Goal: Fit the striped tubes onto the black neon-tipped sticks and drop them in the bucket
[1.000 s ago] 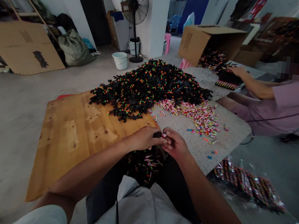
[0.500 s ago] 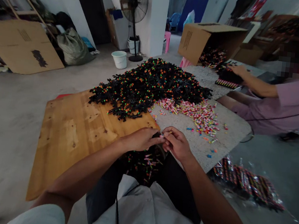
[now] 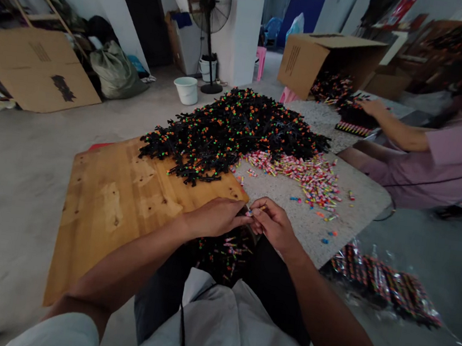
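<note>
While hands touch, a carton holds pieces.

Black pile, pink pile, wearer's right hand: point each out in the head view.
Black pile (image 3: 236,131): head view, middle of the heap.
Pink pile (image 3: 313,176): head view, dense middle part.
Right hand (image 3: 274,225): head view, back of the hand.

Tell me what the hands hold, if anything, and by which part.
A small pale piece is held between left hand and right hand; which part each grips cannot be told.
</note>
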{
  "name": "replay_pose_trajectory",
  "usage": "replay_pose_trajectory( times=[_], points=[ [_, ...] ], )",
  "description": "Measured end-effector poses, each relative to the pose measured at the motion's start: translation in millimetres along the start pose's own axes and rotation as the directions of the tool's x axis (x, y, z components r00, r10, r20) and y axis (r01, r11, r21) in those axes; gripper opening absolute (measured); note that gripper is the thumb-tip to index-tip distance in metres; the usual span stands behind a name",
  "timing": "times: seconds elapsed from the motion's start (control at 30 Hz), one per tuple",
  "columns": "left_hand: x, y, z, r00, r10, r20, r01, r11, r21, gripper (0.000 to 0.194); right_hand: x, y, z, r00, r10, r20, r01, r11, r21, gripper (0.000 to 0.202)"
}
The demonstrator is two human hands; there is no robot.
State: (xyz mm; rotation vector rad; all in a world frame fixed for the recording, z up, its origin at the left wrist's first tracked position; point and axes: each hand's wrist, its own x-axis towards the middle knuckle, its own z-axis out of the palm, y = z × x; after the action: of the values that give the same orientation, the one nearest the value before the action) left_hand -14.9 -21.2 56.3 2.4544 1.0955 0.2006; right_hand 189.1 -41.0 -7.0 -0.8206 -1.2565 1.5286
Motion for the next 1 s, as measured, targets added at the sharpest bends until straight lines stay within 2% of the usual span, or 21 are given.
replay_pose_trajectory(
  times=[0.13,0.2,0.37,0.5,0.63,0.7,0.77,0.8,0.83,0.87,0.93,0.97,1.0],
  points=[
    [-1.2,2.6,1.1,1.000,0.000,-0.018,-0.001,1.000,-0.024,0.047,2.9,-2.0,6.1,0.994,0.106,0.015,-0.107,0.973,0.204,0.035],
    [-1.8,2.3,3.6,1.000,0.002,-0.011,-0.002,0.999,-0.051,0.045,2.3,-1.3,9.2,0.993,0.118,0.012,-0.118,0.969,0.218,0.035],
    [-4.5,2.0,10.6,0.999,-0.029,0.031,0.030,0.999,-0.024,0.039,-1.5,1.1,12.5,0.998,0.032,-0.055,-0.035,0.998,-0.049,0.029],
    [-6.4,0.3,11.1,1.000,-0.003,0.017,0.004,0.994,-0.111,0.035,0.0,2.5,14.9,0.999,0.032,-0.034,-0.033,0.999,-0.019,0.029],
    [-10.1,-5.5,15.5,1.000,-0.010,0.025,0.015,0.986,-0.168,0.032,-1.0,9.5,17.2,0.998,-0.007,-0.063,0.000,0.993,-0.116,0.026],
    [-13.4,-9.7,25.5,0.999,-0.019,0.042,0.027,0.982,-0.188,0.032,-0.1,16.0,13.4,1.000,0.029,0.005,-0.028,0.987,-0.156,0.027],
    [-17.8,-15.3,41.2,0.996,-0.030,0.083,0.045,0.982,-0.185,0.031,6.5,23.4,2.5,0.981,0.120,0.153,-0.083,0.970,-0.229,0.029],
    [-20.1,-18.7,50.3,0.992,-0.057,0.112,0.074,0.985,-0.153,0.030,12.9,27.0,-6.1,0.967,0.161,0.200,-0.096,0.949,-0.300,0.029],
    [-22.2,-22.3,59.5,0.985,-0.104,0.139,0.118,0.988,-0.096,0.028,21.9,30.1,-16.7,0.962,0.186,0.198,-0.094,0.912,-0.399,0.030],
    [-23.8,-26.1,68.0,0.974,-0.162,0.159,0.168,0.986,-0.025,0.026,33.2,32.6,-28.8,0.973,0.187,0.131,-0.090,0.842,-0.532,0.030],
    [-24.2,-34.1,80.7,0.954,-0.243,0.176,0.231,0.969,0.084,0.022,62.2,35.7,-54.8,0.989,0.104,-0.101,-0.143,0.606,-0.782,0.029],
    [-22.2,-38.5,83.7,0.952,-0.249,0.179,0.236,0.967,0.094,0.022,78.6,36.6,-66.9,0.977,0.044,-0.207,-0.204,0.471,-0.859,0.028],
    [-18.6,-43.6,84.1,0.956,-0.236,0.172,0.226,0.971,0.077,0.022,95.5,37.4,-77.4,0.963,0.006,-0.269,-0.250,0.382,-0.890,0.027]
  ],
)
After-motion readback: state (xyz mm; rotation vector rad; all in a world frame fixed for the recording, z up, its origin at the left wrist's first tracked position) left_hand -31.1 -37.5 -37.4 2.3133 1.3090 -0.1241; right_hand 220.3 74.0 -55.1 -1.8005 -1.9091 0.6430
